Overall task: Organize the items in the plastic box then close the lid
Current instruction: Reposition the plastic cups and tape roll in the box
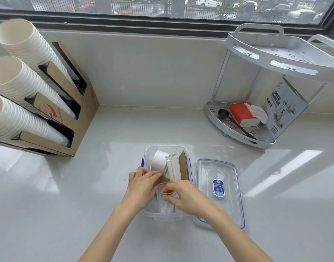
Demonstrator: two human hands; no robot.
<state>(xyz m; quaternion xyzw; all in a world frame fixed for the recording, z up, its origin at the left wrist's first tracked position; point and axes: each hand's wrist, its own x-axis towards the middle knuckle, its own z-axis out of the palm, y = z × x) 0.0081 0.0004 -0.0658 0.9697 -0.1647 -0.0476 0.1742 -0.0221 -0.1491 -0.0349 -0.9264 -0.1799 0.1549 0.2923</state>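
A clear plastic box (163, 216) with blue side latches stands open on the white counter in front of me. Inside lie a white paper cup (159, 160), wrapped white straws (172, 167) and a brown cardboard piece (184, 164). My left hand (141, 184) rests on the cardboard's near end inside the box. My right hand (183, 195) grips the rim of a stack of clear plastic cups (165, 202) lying in the box's near half. The clear lid (219, 190), blue-edged with a blue label, lies flat to the right of the box.
A cardboard dispenser (81, 118) with three stacks of white paper cups (20, 86) stands at the left. A white two-tier corner rack (260, 103) at the back right holds a red tissue pack (242, 114), a black scoop and a printed box. A window runs behind.
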